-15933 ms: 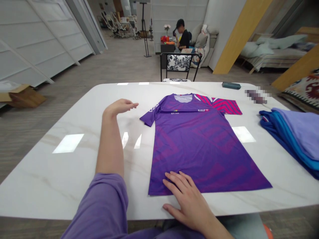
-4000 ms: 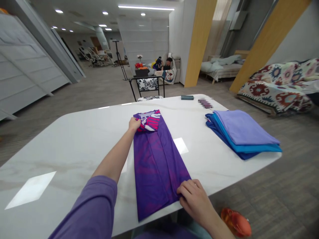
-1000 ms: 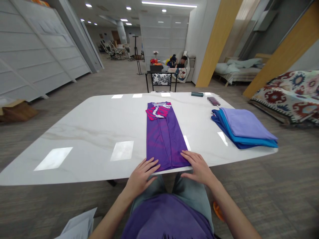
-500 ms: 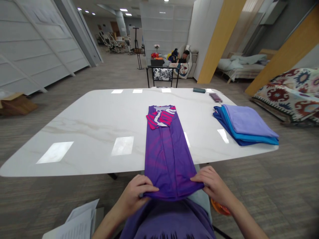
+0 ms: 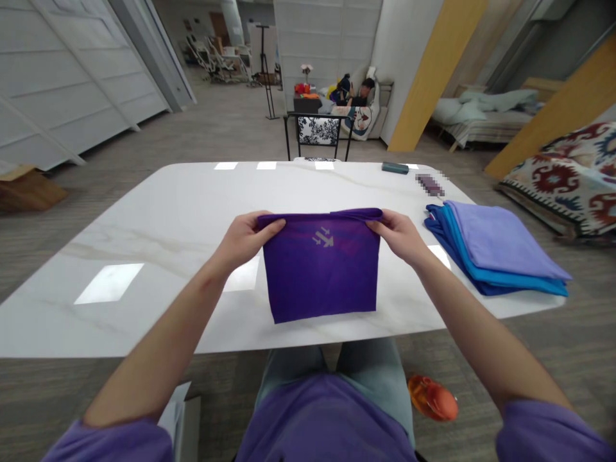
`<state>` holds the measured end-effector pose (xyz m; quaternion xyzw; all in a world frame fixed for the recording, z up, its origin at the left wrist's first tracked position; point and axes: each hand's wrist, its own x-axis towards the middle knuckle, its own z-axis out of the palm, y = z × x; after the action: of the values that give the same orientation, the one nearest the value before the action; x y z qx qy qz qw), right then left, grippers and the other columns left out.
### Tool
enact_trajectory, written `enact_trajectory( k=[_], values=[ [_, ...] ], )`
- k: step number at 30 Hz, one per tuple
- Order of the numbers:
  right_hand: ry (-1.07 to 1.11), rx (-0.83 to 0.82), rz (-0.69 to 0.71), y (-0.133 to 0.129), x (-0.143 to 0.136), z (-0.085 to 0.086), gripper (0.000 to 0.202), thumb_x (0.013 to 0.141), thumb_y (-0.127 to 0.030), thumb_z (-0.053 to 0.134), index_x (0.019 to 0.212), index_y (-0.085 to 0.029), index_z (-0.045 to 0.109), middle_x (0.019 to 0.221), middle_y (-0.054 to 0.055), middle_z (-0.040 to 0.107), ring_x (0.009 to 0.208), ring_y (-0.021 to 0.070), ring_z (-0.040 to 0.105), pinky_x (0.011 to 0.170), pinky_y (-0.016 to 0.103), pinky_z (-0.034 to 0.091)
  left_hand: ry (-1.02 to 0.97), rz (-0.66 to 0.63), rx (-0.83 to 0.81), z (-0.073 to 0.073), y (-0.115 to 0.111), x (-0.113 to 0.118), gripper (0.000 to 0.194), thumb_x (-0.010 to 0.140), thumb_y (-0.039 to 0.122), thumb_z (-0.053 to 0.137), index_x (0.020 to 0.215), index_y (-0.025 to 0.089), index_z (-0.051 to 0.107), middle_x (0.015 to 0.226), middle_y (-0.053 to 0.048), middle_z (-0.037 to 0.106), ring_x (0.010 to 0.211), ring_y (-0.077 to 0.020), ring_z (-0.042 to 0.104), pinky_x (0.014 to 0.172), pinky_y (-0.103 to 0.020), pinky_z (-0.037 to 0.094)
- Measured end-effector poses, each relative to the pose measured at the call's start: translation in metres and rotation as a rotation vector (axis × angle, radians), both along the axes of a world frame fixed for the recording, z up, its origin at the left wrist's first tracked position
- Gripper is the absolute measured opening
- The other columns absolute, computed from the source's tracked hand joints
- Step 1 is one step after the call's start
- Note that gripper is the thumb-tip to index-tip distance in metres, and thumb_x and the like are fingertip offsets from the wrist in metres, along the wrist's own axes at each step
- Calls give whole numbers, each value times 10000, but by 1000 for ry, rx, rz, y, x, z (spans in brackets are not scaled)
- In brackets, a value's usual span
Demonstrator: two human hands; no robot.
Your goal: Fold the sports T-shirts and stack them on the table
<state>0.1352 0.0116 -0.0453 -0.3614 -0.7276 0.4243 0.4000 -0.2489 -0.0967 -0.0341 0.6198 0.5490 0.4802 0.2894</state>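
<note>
A purple shirt (image 5: 322, 276), folded over into a rough rectangle, has its near part lying on the white table (image 5: 158, 218). A small grey arrow print shows near its far edge. My left hand (image 5: 250, 237) pinches the shirt's far left corner between thumb and fingers. At the far right corner, my right hand (image 5: 393, 232) grips the fabric in the same way. The top edge is stretched between both hands. The pink and white sleeve part is hidden under the fold.
To the right lies a stack of folded garments (image 5: 500, 247) in lilac and blues. Behind it are a dark case (image 5: 394, 168) and a blurred dark item (image 5: 430, 185). A chair (image 5: 317, 131) stands beyond the table. An orange container (image 5: 433, 398) is on the floor at right.
Both hands have carried the shirt's hem from the near table edge away from me and over the upper part. The shirt is now folded shorter, with its arrow print showing.
</note>
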Motion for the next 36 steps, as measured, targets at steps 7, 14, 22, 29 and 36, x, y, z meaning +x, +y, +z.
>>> enact_trajectory(
  k=[7,14,22,29,36],
  values=[
    [-502,20,-337,153,-76,-80,434,991,-450,689,1313,-168,764,1268,135,823,1181,326,739,1091,492,585,383,186,-113,-89,174,-25,512,976,563,724,1268,145,771,1291,-177,758,1200,-334,708,1090,-474,570],
    [-775,319,-209,104,-91,-119,732,1150,-595,396,1736,-159,438,1806,166,446,1667,351,411,1390,553,297,773,32,65,-139,126,21,652,1148,581,433,1716,266,490,1803,-112,425,1709,-349,314,1403,-567,293],
    [-944,281,-43,53,-83,-148,974,1102,-816,290,1820,-158,284,1899,135,217,1780,313,171,1461,542,94,922,-39,-46,-171,92,28,885,1099,765,394,1796,219,383,1880,-113,296,1766,-362,197,1452,-585,171],
    [-988,280,-44,31,-82,-137,1041,1090,-829,317,1814,-84,259,1898,179,187,1784,331,145,1461,543,56,957,-43,-44,-164,71,39,961,1079,802,401,1789,155,383,1873,-170,292,1758,-391,213,1441,-591,157],
    [-967,323,-38,-55,-45,-141,1050,1077,-852,319,1817,-109,264,1900,168,190,1784,321,149,1460,542,68,945,-52,1,-167,-16,63,1037,1018,877,461,1798,199,374,1886,-143,264,1767,-387,183,1444,-575,169]
  ],
)
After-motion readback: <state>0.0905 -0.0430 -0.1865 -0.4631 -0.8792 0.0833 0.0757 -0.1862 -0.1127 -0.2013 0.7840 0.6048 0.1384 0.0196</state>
